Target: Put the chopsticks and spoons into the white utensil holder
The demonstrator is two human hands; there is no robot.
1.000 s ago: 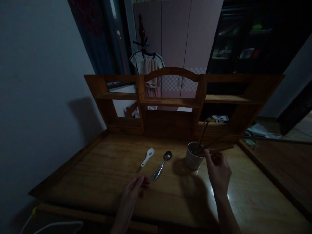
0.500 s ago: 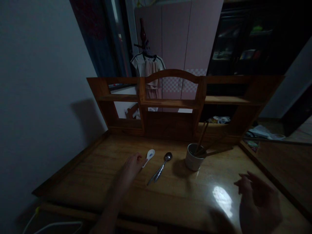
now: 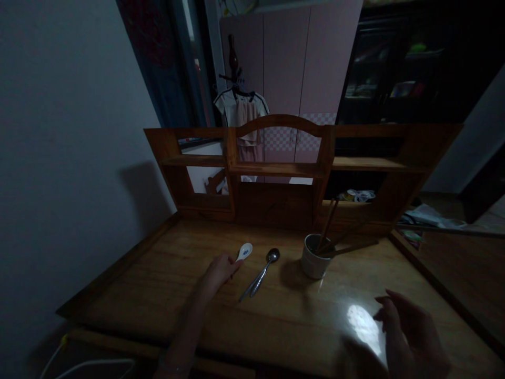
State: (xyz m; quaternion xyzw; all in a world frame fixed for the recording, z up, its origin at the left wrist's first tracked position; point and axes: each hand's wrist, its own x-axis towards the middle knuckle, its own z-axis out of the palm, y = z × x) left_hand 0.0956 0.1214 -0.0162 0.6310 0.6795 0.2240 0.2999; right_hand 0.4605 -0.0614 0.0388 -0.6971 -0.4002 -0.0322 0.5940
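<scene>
My left hand (image 3: 220,271) is closed around the handle of a white ceramic soup spoon (image 3: 246,250) with a small blue mark in its bowl. The spoon still lies at the tabletop, and its handle is mostly hidden by my fingers. Just right of it, two metal spoons (image 3: 273,255) lie together, one partly over the other. My right hand (image 3: 412,334) hovers over the right front of the table with fingers apart, holding nothing. Between the hands stands a pale cup (image 3: 314,265) with several wooden chopsticks (image 3: 328,226) leaning out of it.
The wooden desk (image 3: 158,279) has a raised shelf unit (image 3: 278,168) along its back edge and a wall (image 3: 98,158) on the left. A pale cable (image 3: 94,362) shows at the lower left. Chopsticks jut rightward from the cup.
My left hand has closed on the ceramic spoon's handle, its fingers now over it. My right hand has shifted slightly down and left, staying open.
</scene>
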